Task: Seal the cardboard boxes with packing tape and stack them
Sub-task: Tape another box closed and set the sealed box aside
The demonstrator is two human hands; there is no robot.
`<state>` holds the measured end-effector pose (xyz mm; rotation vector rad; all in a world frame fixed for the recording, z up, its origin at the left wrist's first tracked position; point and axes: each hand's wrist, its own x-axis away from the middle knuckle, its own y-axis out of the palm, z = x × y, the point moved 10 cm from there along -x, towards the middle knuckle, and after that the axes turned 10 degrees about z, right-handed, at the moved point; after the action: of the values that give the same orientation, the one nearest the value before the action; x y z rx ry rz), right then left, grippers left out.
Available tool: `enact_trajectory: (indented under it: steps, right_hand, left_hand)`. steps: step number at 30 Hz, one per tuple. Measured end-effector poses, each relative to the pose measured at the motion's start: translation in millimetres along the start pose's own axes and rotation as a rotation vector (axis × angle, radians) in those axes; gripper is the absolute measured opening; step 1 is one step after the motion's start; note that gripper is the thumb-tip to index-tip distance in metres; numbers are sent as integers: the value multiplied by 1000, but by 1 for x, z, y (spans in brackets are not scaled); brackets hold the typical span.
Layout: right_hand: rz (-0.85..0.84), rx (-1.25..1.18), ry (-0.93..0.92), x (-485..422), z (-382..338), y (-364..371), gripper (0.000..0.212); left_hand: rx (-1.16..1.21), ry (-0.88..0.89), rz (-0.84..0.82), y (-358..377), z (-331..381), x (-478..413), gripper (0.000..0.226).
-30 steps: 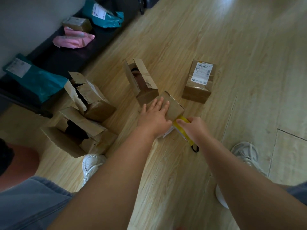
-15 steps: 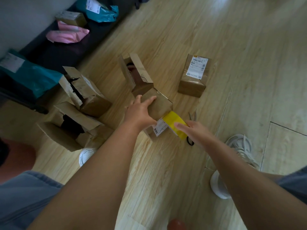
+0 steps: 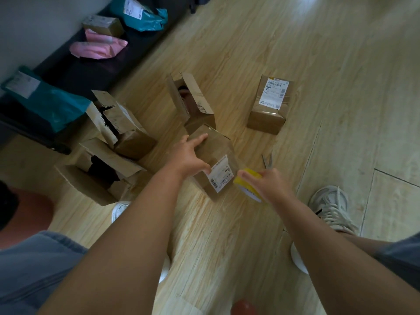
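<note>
A small brown cardboard box (image 3: 216, 151) with a white label stands tilted on the wooden floor in the middle. My left hand (image 3: 187, 155) grips its left side, thumb on the near face by the label. My right hand (image 3: 268, 184) holds a yellow roll of packing tape (image 3: 246, 186) just right of the box. A sealed labelled box (image 3: 269, 108) stands at the far right. An open box (image 3: 191, 101) stands behind the held one. Two more open boxes, one (image 3: 120, 123) above the other (image 3: 100, 171), lie at the left.
Scissors (image 3: 267, 160) lie on the floor just beyond my right hand. A dark low bench (image 3: 75, 71) along the wall carries teal and pink mailer bags and a small box. My shoes (image 3: 333, 208) are at the lower right and lower left.
My left hand shifted from flat on top of the box to gripping its side, and the box turned so the label faces me. The tape roll came away from the box.
</note>
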<state>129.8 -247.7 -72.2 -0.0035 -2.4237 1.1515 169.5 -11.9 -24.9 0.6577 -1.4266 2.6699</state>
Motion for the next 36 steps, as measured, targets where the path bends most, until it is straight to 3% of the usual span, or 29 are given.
enact_trajectory:
  steps: [5, 8, 12, 17, 23, 28, 36]
  right_hand:
    - [-60, -144, -135, 3, -17, -15, 58]
    - [-51, -9, -191, 2, -15, -18, 54]
    - [12, 243, -121, -2, 2, -15, 66]
    - [-74, -49, -100, -2, -4, -12, 61]
    - [42, 330, -102, -6, 2, -21, 63]
    - [26, 476, -80, -8, -8, -8, 71]
    - [71, 590, -38, -7, -26, 1, 59]
  left_hand:
    - [290, -88, -105, 7, -23, 4, 100]
    - [345, -93, -134, 11, -25, 9, 95]
    - [370, -133, -155, 12, -31, 11, 95]
    - [435, -215, -156, 13, -49, 13, 92]
    - [465, -240, -173, 19, -49, 12, 89]
    - [528, -279, -200, 23, -60, 10, 80]
    - [459, -269, -233, 34, -71, 3, 75]
